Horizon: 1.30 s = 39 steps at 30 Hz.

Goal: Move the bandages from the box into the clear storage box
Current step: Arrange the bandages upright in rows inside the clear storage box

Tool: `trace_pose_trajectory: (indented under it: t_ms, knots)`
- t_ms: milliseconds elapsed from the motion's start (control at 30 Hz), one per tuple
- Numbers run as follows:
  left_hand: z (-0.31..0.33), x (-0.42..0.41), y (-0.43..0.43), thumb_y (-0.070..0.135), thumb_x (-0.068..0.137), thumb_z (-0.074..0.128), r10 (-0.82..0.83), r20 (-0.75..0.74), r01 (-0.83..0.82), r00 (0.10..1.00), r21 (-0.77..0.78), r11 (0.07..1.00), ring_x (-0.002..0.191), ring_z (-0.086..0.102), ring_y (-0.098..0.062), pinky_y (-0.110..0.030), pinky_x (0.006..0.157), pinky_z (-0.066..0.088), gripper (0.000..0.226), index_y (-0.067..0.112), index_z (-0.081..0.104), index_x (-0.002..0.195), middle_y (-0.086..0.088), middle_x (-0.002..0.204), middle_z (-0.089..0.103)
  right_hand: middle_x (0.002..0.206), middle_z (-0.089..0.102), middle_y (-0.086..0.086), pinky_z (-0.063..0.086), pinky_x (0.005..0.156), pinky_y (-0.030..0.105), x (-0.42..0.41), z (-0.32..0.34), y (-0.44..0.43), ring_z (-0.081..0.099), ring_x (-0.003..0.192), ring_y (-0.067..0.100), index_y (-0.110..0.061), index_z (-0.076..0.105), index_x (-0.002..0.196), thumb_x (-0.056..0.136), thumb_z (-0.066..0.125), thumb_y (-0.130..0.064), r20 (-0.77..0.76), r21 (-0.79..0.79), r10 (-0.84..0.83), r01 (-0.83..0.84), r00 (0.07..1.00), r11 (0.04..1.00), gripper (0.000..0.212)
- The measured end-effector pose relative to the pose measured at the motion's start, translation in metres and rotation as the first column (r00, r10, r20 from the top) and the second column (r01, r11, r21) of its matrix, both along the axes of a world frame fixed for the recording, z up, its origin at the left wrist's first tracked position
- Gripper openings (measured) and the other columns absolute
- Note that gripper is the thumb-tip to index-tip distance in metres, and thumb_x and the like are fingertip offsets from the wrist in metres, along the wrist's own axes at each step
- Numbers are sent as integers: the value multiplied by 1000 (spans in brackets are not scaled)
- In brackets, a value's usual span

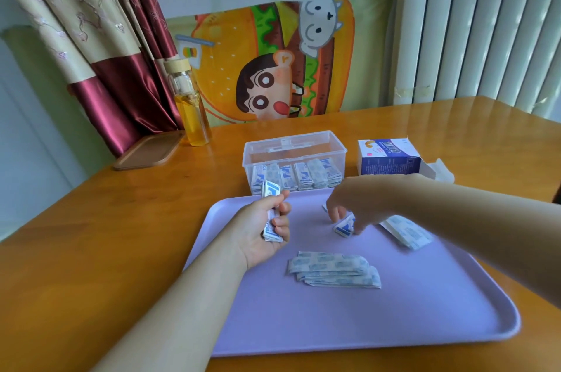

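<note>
A clear storage box (294,145) stands open behind the purple tray (409,320), with folded bandages lined up along its front wall. My left hand (263,230) grips a small stack of folded bandages (271,210) over the tray's far left part. My right hand (349,204) pinches one folded bandage (344,227) that touches the tray. A flat pile of bandages (334,270) lies mid-tray, and another pile (408,232) lies partly under my right forearm. The blue and white bandage box (388,157) stands open to the right of the clear box.
A glass bottle with yellow liquid (189,104) and a brown lid (148,150) sit at the table's back left. Crumpled white paper (441,172) lies beside the bandage box. A cartoon cloth hangs behind the wooden table (106,235).
</note>
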<state>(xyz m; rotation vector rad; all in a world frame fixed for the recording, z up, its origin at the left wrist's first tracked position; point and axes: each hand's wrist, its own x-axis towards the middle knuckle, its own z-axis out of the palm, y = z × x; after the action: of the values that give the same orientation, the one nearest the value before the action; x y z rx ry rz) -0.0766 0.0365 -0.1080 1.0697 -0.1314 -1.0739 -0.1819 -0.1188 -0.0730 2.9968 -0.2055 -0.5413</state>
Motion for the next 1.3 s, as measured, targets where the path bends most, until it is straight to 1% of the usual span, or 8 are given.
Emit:
trace_pose_trajectory:
  t_ms: [167, 367, 567, 700, 800, 1067, 1200, 1300]
  knots:
    - [3, 2, 2, 16, 98, 45, 13, 23, -13, 1000, 6, 1000, 36, 33, -4, -13, 36, 28, 16, 14, 54, 111, 4, 54, 50, 112, 54, 3, 25, 52, 14, 14, 6, 11, 45, 91, 18, -15, 53, 125, 84, 69, -21, -126, -57, 16, -23, 992, 998, 45]
    - [3, 2, 4, 16, 98, 46, 15, 34, -15, 999, 5, 1000, 36, 33, -4, -14, 36, 29, 20, 13, 53, 116, 4, 56, 52, 107, 49, 0, 37, 65, 23, 14, 6, 5, 45, 91, 16, -14, 57, 114, 80, 72, -22, -108, 22, -26, 29, 994, 999, 38]
    - [1, 0, 4, 16, 98, 45, 15, 20, -15, 1000, 17, 1000, 37, 32, -4, -13, 37, 28, 13, 13, 55, 105, 2, 57, 50, 84, 66, -4, 42, 63, 20, 6, 10, -4, 58, 73, 9, -26, 58, 73, 80, 72, -19, 167, 386, -115, 43, 979, 922, 18]
    - [5, -7, 0, 20, 98, 47, 18, 10, -18, 1000, -7, 1000, 41, 40, -4, -13, 38, 30, 12, 13, 55, 98, 1, 61, 53, 65, 66, -1, 52, 63, 21, 6, 21, 3, 60, 59, 10, -13, 58, 94, 84, 65, -1, 247, 911, -433, -55, 867, 409, 17]
    - [11, -14, -3, 19, 96, 50, 1, 45, 0, 999, -29, 1000, 56, 62, -10, -16, 45, 45, 11, 14, 59, 99, -2, 69, 66, 64, 64, 4, 56, 71, 29, 12, 20, 16, 62, 58, 13, -9, 54, 104, 84, 63, 2, 166, 986, -563, -127, 810, 107, 24]
    - [18, -22, 4, 57, 88, 42, -48, -46, 43, 998, -94, 995, 57, 61, -11, -24, 56, 55, 49, 14, 64, 99, -7, 72, 67, 70, 62, -4, 35, 39, 11, 21, 2, 40, 56, 45, -1, -17, 57, 96, 83, 70, -11, 394, 885, -614, -101, 684, 455, 20]
    - [22, -21, 5, 46, 90, 51, -46, -43, 43, 998, -65, 997, 44, 39, -5, -14, 45, 42, 34, 13, 60, 92, 0, 61, 50, 111, 59, -2, 46, 66, 11, 16, 12, 40, 61, 74, 0, -25, 56, 114, 82, 71, -24, 543, 776, -518, -159, 660, 611, 34]
    - [24, -17, 4, 39, 92, 53, 0, -21, -1, 1000, -63, 998, 47, 48, -7, -17, 47, 48, 30, 11, 62, 89, 1, 60, 53, 141, 38, -7, 39, 89, 16, 2, 23, 42, 46, 114, 4, -29, 27, 144, 75, 77, -30, 461, 719, -330, -129, 824, 683, 85]
